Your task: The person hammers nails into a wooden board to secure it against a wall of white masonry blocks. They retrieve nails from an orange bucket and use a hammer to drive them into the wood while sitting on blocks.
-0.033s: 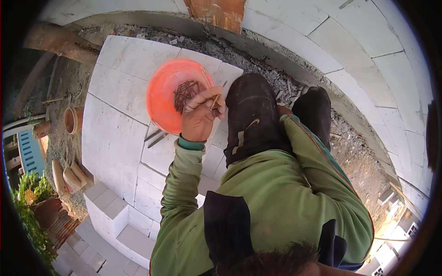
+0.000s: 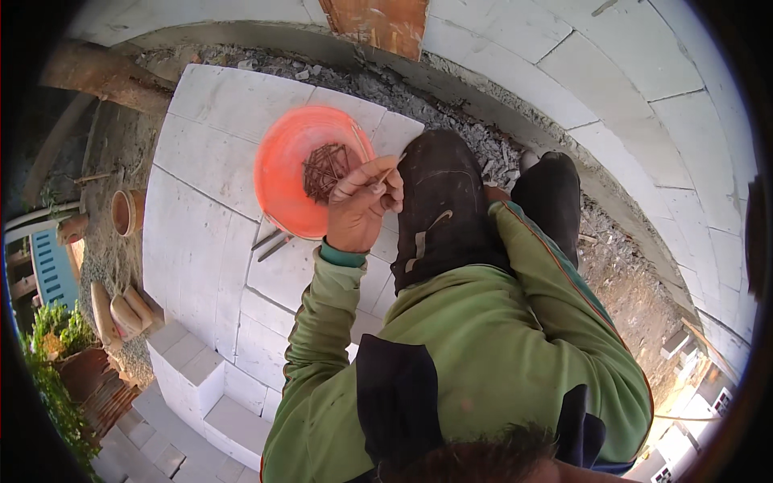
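My left hand (image 2: 364,208) is raised beside the right rim of an orange bucket (image 2: 274,177). Its thumb and fingers are pinched together on a thin, pointed piece (image 2: 402,158) that looks like a nail; most of it is hidden by the fingers. Inside the bucket lies a heap of brown, rusty nails (image 2: 326,171). The bucket rests on white blocks (image 2: 201,201). Between my dark-trousered legs (image 2: 441,205), only a bit of my right hand (image 2: 498,194) shows, past the green sleeve; its fingers are hidden.
Two dark, thin rods (image 2: 274,245) lie on the blocks below the bucket. A white block wall (image 2: 564,72) curves along the far and right sides, with rubble (image 2: 491,137) at its foot. Left of the blocks are a brown pot (image 2: 127,212) and some sacks (image 2: 121,312).
My left hand has shifted slightly to the right and its fingers have turned, so less of the thin piece shows. The bucket and my right arm look the same.
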{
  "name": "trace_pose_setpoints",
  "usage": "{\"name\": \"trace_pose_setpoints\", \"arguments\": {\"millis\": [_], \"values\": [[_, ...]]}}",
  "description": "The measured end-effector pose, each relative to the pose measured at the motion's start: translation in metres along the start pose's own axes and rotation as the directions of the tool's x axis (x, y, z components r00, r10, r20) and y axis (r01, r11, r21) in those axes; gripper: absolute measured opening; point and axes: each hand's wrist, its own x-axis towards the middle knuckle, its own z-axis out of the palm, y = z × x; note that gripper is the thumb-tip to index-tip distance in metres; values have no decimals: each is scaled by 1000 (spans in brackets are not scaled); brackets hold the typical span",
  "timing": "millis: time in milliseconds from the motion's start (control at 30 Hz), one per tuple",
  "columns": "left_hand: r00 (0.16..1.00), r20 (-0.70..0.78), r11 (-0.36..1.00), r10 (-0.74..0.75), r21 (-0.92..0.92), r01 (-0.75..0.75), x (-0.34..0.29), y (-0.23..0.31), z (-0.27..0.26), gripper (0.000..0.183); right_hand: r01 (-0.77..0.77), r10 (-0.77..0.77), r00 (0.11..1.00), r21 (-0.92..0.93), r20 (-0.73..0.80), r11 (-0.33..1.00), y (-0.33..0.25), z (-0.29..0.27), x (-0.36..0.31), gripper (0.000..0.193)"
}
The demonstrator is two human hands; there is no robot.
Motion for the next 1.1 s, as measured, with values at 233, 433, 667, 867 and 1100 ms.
{"name": "trace_pose_setpoints", "arguments": {"millis": [233,433,667,867,1100], "values": [[998,-35,908,-57,413,66,-12,-68,23,18,28,-10,993,144,-119,989,23,36,-4,31],[838,-76,591,541,743,-314,-14,-11,-16,9,-78,78,997,16,13,997,3,15,-20,43],[811,-485,259,328,872,416,18,72,-91,24,-57,56,998,13,26,998,-8,-25,-22,31],[852,-519,-567,-63,721,398,63,34,-145,20,19,-8,994,-89,112,996,-2,-30,-8,32],[775,-629,-726,-68,564,394,80,-6,-126,23,20,-17,996,-33,88,999,-12,-46,-25,34]]}}
